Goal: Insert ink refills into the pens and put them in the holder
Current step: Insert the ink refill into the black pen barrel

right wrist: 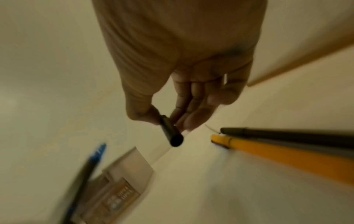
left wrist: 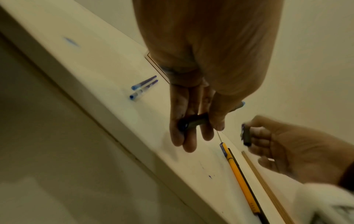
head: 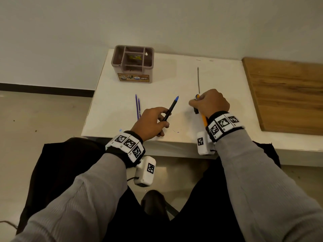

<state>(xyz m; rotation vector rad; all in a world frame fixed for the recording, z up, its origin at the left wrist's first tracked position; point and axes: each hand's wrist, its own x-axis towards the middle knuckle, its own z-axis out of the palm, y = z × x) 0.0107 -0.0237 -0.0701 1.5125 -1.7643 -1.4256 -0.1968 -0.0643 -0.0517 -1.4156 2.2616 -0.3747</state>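
A black pen barrel [head: 169, 110] with a blue tip is held in the left hand [head: 150, 123], the fingers curled round its lower end and the blue tip aimed up and away over the white table [head: 157, 95]. In the left wrist view the barrel [left wrist: 193, 122] is seen pinched between thumb and fingers [left wrist: 179, 121].

A short black pen cap [right wrist: 171, 131] is pinched between the thumb and fingertips [right wrist: 188, 121] of the right hand [head: 210, 103], held just above the table. Beneath that hand a yellow pen [head: 203, 119] and a black pen [right wrist: 287, 134] are seen lying side by side on the table, touching or nearly so. A thin dark refill [head: 198, 79] is laid on the table beyond the right hand, pointing away from the person.

Two blue ink refills [head: 138, 106] lie parallel and close together on the table, just left of the left hand.

The brown pen holder [head: 132, 66], divided into compartments and bearing a printed label on its front, is placed at the far left of the table, well apart from both hands. No pens are seen standing in it. A wooden board [head: 286, 95] is set at the right end of the table.
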